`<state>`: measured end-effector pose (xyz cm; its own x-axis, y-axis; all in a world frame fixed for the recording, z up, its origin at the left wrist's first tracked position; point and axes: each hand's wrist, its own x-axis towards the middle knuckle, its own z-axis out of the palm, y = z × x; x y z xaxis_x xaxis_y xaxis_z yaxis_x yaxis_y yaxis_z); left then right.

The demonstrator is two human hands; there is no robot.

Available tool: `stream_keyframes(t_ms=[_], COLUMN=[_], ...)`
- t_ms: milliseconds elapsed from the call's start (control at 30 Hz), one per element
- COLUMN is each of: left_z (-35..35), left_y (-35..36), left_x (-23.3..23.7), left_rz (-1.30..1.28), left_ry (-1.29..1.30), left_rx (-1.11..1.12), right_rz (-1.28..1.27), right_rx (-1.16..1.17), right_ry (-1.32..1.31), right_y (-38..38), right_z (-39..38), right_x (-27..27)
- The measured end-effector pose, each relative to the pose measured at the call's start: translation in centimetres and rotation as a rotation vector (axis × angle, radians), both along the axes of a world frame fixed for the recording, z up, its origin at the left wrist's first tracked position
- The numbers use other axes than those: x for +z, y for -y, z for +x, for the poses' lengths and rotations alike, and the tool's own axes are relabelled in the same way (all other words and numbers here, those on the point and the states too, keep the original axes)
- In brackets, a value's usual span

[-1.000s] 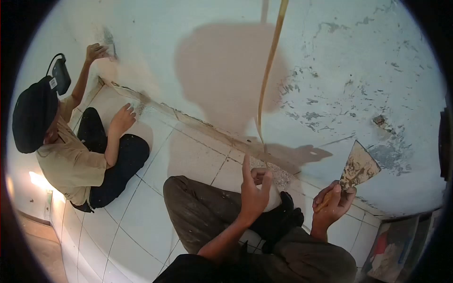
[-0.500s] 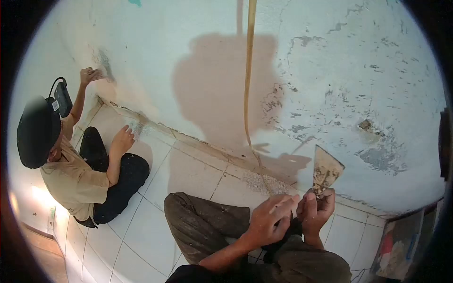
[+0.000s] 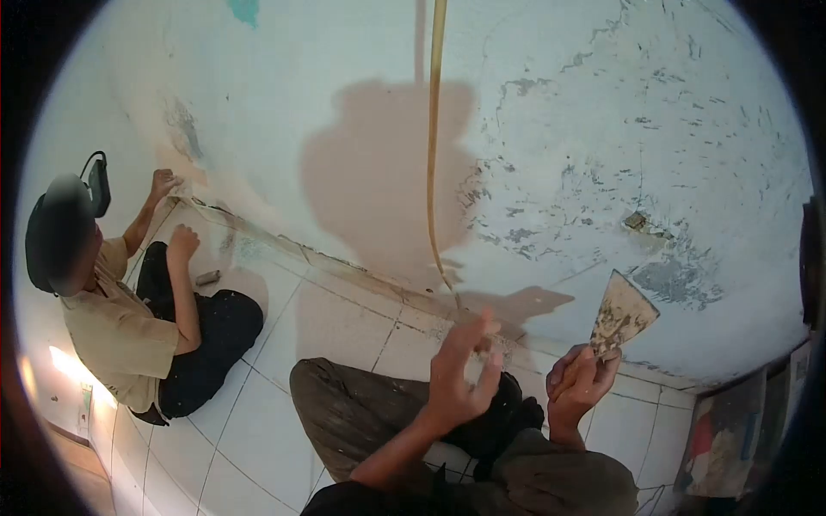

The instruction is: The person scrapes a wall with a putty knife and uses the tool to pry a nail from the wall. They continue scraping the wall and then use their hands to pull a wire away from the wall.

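My right hand (image 3: 583, 385) is closed around the handle of a scraper (image 3: 626, 311). Its wide, triangular blade, smeared with dirt and old plaster, points up and to the right, apart from the wall. My left hand (image 3: 463, 378) is raised over my crossed legs, with thumb and fingers apart and nothing visible in it. Behind both hands rises the pale wall (image 3: 559, 52), with peeling paint and a grey bare patch (image 3: 680, 282) to the right of the blade. Crumbs of debris (image 3: 512, 346) lie along the wall's foot, partly hidden by my left hand.
A co-worker (image 3: 120, 335) in a tan shirt sits at the left, one hand at the wall. A small grey object (image 3: 208, 278) lies on the tiles there. A yellowish hose (image 3: 433, 129) hangs down the wall. A cluttered container (image 3: 723, 439) stands at right.
My left hand has moved left, away from my right hand, and its fingers have spread. The scraper has shifted right and tilted further. The co-worker's wall-side hand is lower.
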<state>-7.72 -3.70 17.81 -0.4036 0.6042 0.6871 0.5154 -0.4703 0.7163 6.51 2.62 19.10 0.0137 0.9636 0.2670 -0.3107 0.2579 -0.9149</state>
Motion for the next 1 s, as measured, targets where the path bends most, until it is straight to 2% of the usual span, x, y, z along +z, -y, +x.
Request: stream_keyframes(t_ms=[67,100,167,267,400,467,567,667,1000], left_z=[-0.6,-1.0,-1.9,-2.0,-1.6,-0.9,-1.2,-1.7,-2.2], left_y=[-1.3,-1.6,-1.8,-2.2,-1.9,-1.1,-1.9,-3.0,-2.2], left_x=[0.3,0.4,0.5,0.4,0.1,1.0,1.7,1.1,2.0], left_rz=[-0.148,-0.146,0.014,0.004,-0.003,0.133,0.168,0.166,0.181], left_ry=[0.240,0.243,-0.012,-0.037,0.073,0.096,0.117,0.156,0.167], left_rx=[-0.103,-0.106,-0.030,0.026,-0.070,-0.143,-0.172,-0.156,-0.145], right_rz=[-0.072,-0.097,-0.079,-0.042,0.060,0.042,0.025,0.041,-0.007], right_rx=[-0.013,-0.017,-0.011,-0.017,-0.053,-0.061,-0.070,-0.060,-0.059], right_ry=[-0.139,-0.155,-0.169,-0.197,-0.211,-0.199,-0.190,-0.148,-0.279], right_y=[-0.3,-0.4,-0.7,-0.7,-0.8,-0.8,-0.9,-0.9,-0.7], right_z=[0.1,0.3,0.4,0.5,0.2,0.3,0.1,0.1,0.0], right_x=[0.0,-0.4,-0.7,-0.6,-1.1,-1.2,-1.3,-1.5,-0.7])
